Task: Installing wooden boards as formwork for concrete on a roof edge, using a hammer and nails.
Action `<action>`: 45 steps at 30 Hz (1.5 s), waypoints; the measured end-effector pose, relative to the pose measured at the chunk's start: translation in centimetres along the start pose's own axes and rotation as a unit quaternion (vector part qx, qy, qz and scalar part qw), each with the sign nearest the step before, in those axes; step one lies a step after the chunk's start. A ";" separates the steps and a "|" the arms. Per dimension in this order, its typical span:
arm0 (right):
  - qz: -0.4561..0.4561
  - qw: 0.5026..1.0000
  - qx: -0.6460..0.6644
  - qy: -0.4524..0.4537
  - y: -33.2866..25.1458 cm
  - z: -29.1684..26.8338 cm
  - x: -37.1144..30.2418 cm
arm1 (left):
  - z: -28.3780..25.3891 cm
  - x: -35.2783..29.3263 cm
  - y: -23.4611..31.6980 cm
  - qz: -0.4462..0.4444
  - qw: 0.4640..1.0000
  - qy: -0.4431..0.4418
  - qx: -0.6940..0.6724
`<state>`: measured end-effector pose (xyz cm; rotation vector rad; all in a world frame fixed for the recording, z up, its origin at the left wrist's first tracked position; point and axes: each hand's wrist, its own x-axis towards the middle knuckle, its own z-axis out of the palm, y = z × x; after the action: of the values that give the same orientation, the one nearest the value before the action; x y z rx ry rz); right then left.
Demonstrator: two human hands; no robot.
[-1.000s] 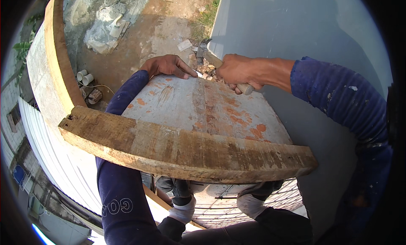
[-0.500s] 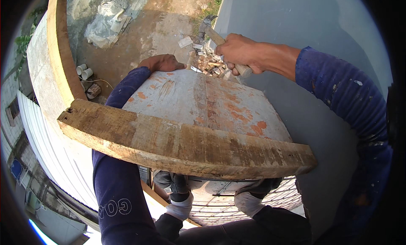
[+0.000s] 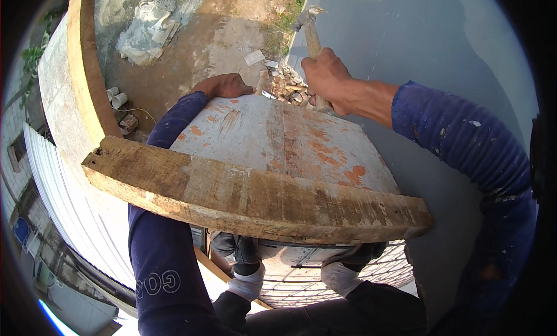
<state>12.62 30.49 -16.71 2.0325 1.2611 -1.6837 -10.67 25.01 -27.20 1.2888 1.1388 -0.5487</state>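
Observation:
My right hand is closed around the wooden handle of a claw hammer. The hammer stands nearly upright, its metal head well beyond the board, and the handle's butt shows below my fist. At the far edge of a grey, orange-stained board, my left hand is closed, its fingers partly hidden. What it pinches, if anything, I cannot make out. Beside its fingertips a small wooden piece sticks up past the edge. A thick timber beam crosses the board's near side, above my left arm.
A grey wall rises close on the right. Another timber-edged panel stands at left. Far below are dirt ground, rubble, white buckets and a plastic sheet. A steel rebar grid lies beneath my legs.
The hammer has swung up and away from the board, its head moving farther out and to the right, and its handle turning more upright. My left hand stays at the board's edge.

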 end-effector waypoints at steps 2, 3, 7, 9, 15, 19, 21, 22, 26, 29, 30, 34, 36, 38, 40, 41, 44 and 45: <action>0.040 0.997 0.049 -0.036 -0.9 0.4 -3.5 | 0.3 -0.3 -0.4 -0.002 1.000 0.016 0.013; 0.068 0.983 0.010 -0.173 -0.5 -0.3 -2.9 | 0.1 -0.3 -0.7 -0.001 1.000 0.019 0.016; 0.008 0.972 -0.009 -0.235 -1.3 -2.2 -1.2 | 0.8 -1.0 -1.6 -0.007 0.999 0.032 0.000; -0.081 0.984 -0.090 -0.131 0.0 -2.2 0.4 | 0.3 0.3 0.2 0.005 1.000 0.018 0.020; -0.049 0.981 -0.109 -0.155 0.3 0.3 -4.5 | 0.1 -1.5 -0.2 -0.007 0.999 0.010 0.030; 0.034 0.965 -0.168 -0.197 0.6 -2.3 -2.2 | 0.3 -0.2 0.1 0.007 1.000 0.012 0.020; -0.011 0.985 -0.133 -0.109 -0.5 -2.0 -2.1 | -0.2 -0.6 0.0 0.005 1.000 -0.008 -0.006; -0.056 0.994 -0.095 -0.018 -0.7 -1.8 -2.1 | -0.2 -0.7 0.2 0.004 1.000 -0.009 -0.007; -0.130 0.980 -0.147 0.025 1.5 0.0 -3.4 | 0.1 -0.7 -0.1 0.006 1.000 0.016 0.007; -0.029 0.946 -0.245 -0.208 1.7 -0.1 -4.9 | 0.2 -0.6 -1.0 0.000 1.000 0.022 0.020; -0.026 0.947 -0.245 -0.207 1.7 -0.6 -4.6 | 0.4 -0.3 -0.8 -0.004 1.000 0.014 0.016; -0.070 0.985 -0.132 -0.087 -0.1 -1.2 -3.3 | 0.5 -0.2 -1.6 0.025 0.998 0.041 -0.030; -0.094 0.991 -0.092 -0.018 0.7 -0.9 -3.1 | 0.2 -0.1 -0.8 0.016 0.999 0.024 -0.023; -0.046 0.974 -0.160 -0.153 2.1 -0.1 -4.0 | 0.3 -0.1 -0.9 0.015 0.999 0.030 -0.013; -0.016 0.959 -0.196 -0.206 1.9 -0.8 -3.3 | 0.3 -0.2 -1.6 0.011 0.999 0.038 -0.003; 0.022 0.939 -0.230 -0.257 1.6 -1.1 -3.3 | 0.3 -0.2 -1.4 0.006 0.999 0.031 -0.010; -0.027 0.986 -0.125 -0.103 0.1 -2.0 -2.9 | 0.4 -0.2 -1.2 0.006 0.999 0.024 -0.028; -0.085 0.991 -0.097 -0.032 0.0 -1.7 -3.0 | 0.3 -0.3 -1.2 0.010 0.999 0.026 -0.038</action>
<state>13.90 30.17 -13.56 1.7911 1.5468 -1.6101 -11.73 24.35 -27.57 1.2536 1.1787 -0.4551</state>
